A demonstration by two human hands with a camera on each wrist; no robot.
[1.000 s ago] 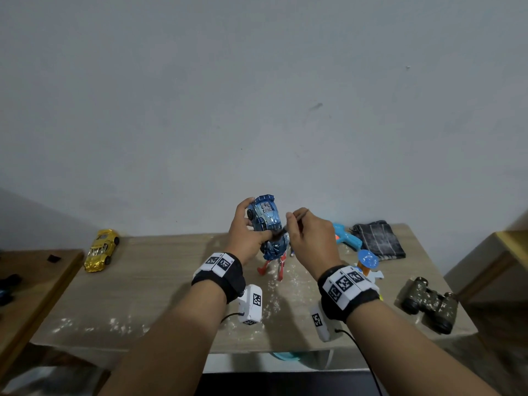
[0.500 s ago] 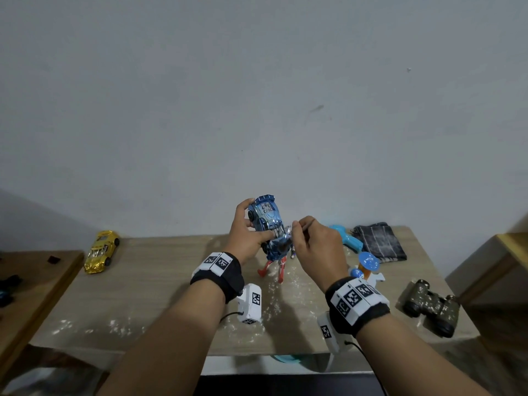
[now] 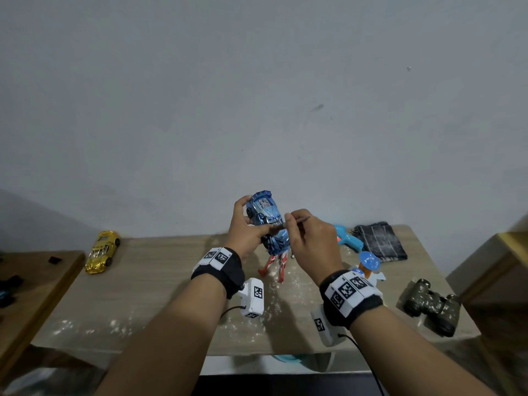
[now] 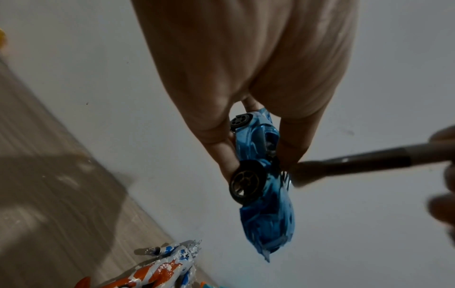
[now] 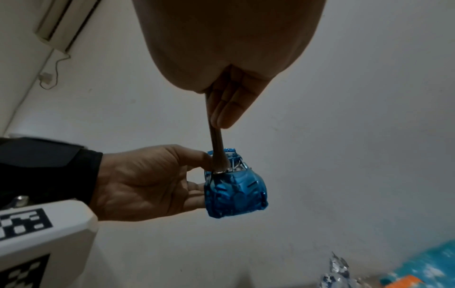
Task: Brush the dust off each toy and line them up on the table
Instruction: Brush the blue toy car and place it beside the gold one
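Note:
My left hand [image 3: 253,221] holds a shiny blue toy car [image 3: 264,212] nose-down above the middle of the table, thumb on one side and fingers on the other. In my right hand [image 3: 297,224] a thin brush [image 3: 300,219] is pinched. Its bristles [image 4: 299,175] touch the blue car [image 4: 261,155] beside the thumb, near the windscreen [image 5: 234,165]. A gold toy car [image 3: 103,251] lies at the table's far left. Below my hands a red and white figure [image 3: 275,264] speckled with white dust lies on the table.
On the right of the wooden table [image 3: 160,281] lie a blue toy gun [image 3: 347,238], a dark cloth [image 3: 377,244], a blue and orange toy [image 3: 368,264] and camouflage binoculars [image 3: 431,307]. White dust streaks the tabletop. Lower side tables stand left [image 3: 37,281] and right [image 3: 500,267].
My right hand has shifted slightly while the brush tip strokes across the blue car. The left hand keeps the car in nearly the same place.

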